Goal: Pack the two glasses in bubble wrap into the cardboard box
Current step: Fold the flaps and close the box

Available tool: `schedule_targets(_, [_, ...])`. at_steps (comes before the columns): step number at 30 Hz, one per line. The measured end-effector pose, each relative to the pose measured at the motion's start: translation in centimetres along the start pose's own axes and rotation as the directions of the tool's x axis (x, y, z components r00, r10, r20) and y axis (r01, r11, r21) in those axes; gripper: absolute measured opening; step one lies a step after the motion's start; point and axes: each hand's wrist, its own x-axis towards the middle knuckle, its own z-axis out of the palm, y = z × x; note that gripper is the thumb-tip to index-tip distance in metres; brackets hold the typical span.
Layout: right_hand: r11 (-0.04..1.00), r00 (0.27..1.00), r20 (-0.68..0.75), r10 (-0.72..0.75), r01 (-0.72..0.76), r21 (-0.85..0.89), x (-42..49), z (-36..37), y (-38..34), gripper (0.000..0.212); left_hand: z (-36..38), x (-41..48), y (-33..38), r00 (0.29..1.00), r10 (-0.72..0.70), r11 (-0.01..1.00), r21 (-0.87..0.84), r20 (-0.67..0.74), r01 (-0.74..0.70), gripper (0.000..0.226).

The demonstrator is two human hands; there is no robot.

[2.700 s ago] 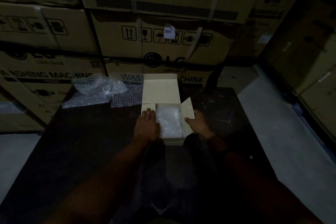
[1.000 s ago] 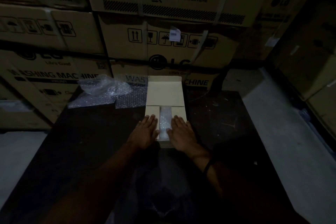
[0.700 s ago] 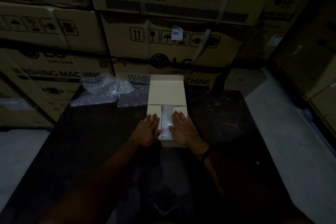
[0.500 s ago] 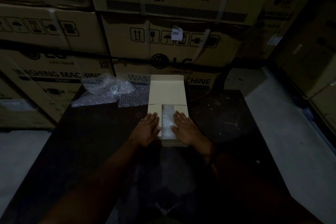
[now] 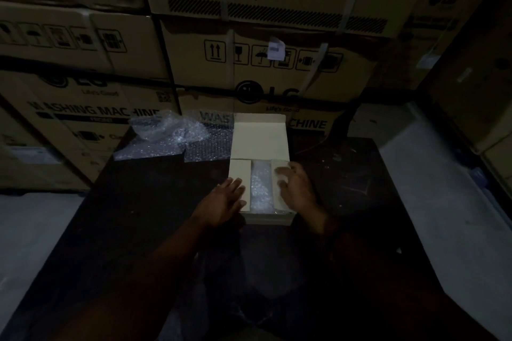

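Toward the tabletop's (image 5: pixel 138 216) far edge, the box (image 5: pixel 267 220) lies lengthwise away from the person, glasses (image 5: pixel 260 188) in wrap showing between its flaps (image 5: pixel 240 171). The left hand (image 5: pixel 223 202) presses flat on one flap; the right hand (image 5: pixel 296 188), blurred, loose and empty, is nearer the open lid (image 5: pixel 260 137) beyond.

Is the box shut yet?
Not yet. Its side flaps are folded in, but the lid is open and bubble wrap shows between.

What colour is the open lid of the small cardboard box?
Pale beige, plain and unprinted; the head view shows the lid best.
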Motion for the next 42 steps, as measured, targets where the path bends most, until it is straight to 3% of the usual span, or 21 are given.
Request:
schedule_targets(2, [0.962,0.988,0.041,0.150,-0.155,0.223,2.6,-0.7,-0.6,0.056,-0.1,0.2,-0.1,0.999,-0.019,1.000,0.011,0.034,0.019,0.088])
schedule_targets(5, [0.860,0.964,0.123,0.236,-0.266,0.435,5.1,-2.1,-1.9,0.080,-0.3,0.4,0.1,0.995,-0.035,0.997,0.075,0.091,0.028,0.061])
schedule_targets(10, [0.726,0.918,0.201,0.341,-0.393,0.565,8.1,-4.4,-2.8,0.078,-0.6,0.8,0.3,0.988,-0.057,0.992,0.123,0.142,0.039,0.055])
schedule_targets(14, [0.658,0.917,0.189,0.350,-0.385,0.647,10.1,-6.0,-3.3,0.094,-0.5,0.8,0.2,0.988,-0.068,0.995,0.086,0.142,0.056,0.055])
schedule_targets(18, [0.647,0.945,0.150,0.289,-0.309,0.697,10.2,-8.6,-4.7,0.081,-0.4,0.8,0.1,0.990,-0.086,0.996,-0.020,0.109,0.088,0.055])
schedule_targets(20, [0.695,0.963,0.130,0.237,-0.262,0.670,9.7,-9.5,-5.1,0.074,-0.4,0.7,-0.2,0.992,-0.106,0.974,-0.195,0.074,0.119,0.054])
schedule_targets(21, [0.719,0.970,0.125,0.210,-0.239,0.652,9.2,-9.6,-5.1,0.067,-0.5,0.6,0.0,0.988,-0.149,0.913,-0.377,0.049,0.157,0.053])
schedule_targets(23, [0.762,0.985,0.076,0.155,-0.168,0.626,7.9,-9.5,-5.1,0.046,-1.3,0.3,0.8,0.951,-0.308,0.618,-0.767,-0.037,0.170,0.052])
schedule_targets(24, [0.788,0.991,0.023,0.132,-0.119,0.604,7.1,-9.3,-4.8,0.035,-2.1,0.4,1.3,0.916,-0.390,0.487,-0.865,-0.088,0.124,0.050])
schedule_targets(25, [0.819,0.994,-0.032,0.103,-0.067,0.570,6.5,-9.0,-4.5,0.029,-3.0,0.5,1.7,0.885,-0.445,0.434,-0.898,-0.141,0.076,0.048])
schedule_targets(27, [0.863,0.996,-0.080,0.029,0.016,0.505,5.0,-8.4,-3.7,0.029,-5.0,0.9,2.3,0.864,-0.445,0.448,-0.894,-0.235,-0.012,0.052])
schedule_targets(31, [0.885,0.993,-0.064,-0.099,0.117,0.450,1.6,-7.1,-2.3,0.035,-7.7,1.8,2.9,0.889,-0.326,0.472,-0.870,-0.322,-0.142,0.055])
schedule_targets(38, [0.926,0.947,-0.076,-0.312,0.321,0.199,-2.2,-4.8,0.4,0.040,-6.0,-0.3,1.7,0.879,-0.334,0.684,-0.729,-0.339,-0.021,0.036])
schedule_targets(42, [0.940,0.947,-0.024,-0.320,0.320,0.120,-3.7,-2.1,2.8,0.043,-4.3,-1.8,1.7,0.885,-0.344,0.742,-0.668,-0.312,0.053,0.038])
